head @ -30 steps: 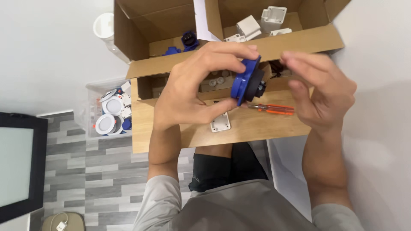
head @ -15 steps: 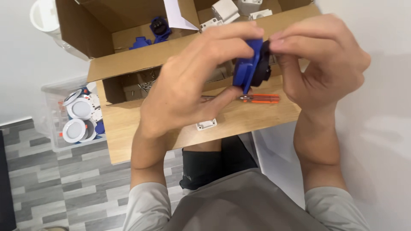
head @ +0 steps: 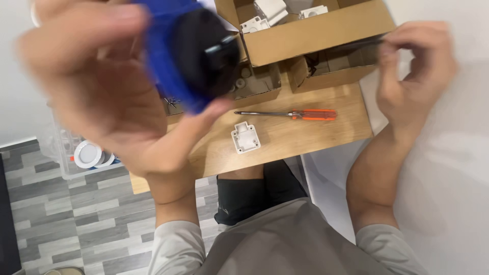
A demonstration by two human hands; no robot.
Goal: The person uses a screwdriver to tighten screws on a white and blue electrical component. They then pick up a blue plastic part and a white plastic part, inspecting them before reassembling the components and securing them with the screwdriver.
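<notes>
Head camera looks down on a wooden worktop (head: 305, 137) with the person's two bare hands raised above it. The left hand (head: 102, 97) is very close to the lens and blurred; its grip is closed around a round blue plastic part with a black centre (head: 193, 51), the thumb under it and the fingers over the top, so this part hangs in the air above the left end of the worktop. The right hand (head: 415, 71) is near the right edge of the worktop, beside the brown cardboard box (head: 316, 35); its fingers are curled and pinch a thin dark thing (head: 356, 45) that lies along the box edge, but I cannot tell what this thing is.

On the worktop, near the middle, lies a screwdriver with an orange handle and a thin metal shaft (head: 290, 114), the handle pointing to the right edge. Just in front of it, closer to the near edge, sits a small white square plastic piece (head: 245, 137). The cardboard box stands at the far edge, open, with white plastic parts (head: 267, 12) inside. Below the left end of the worktop, on the grey floor, a clear plastic container (head: 76, 153) holds round white pieces
</notes>
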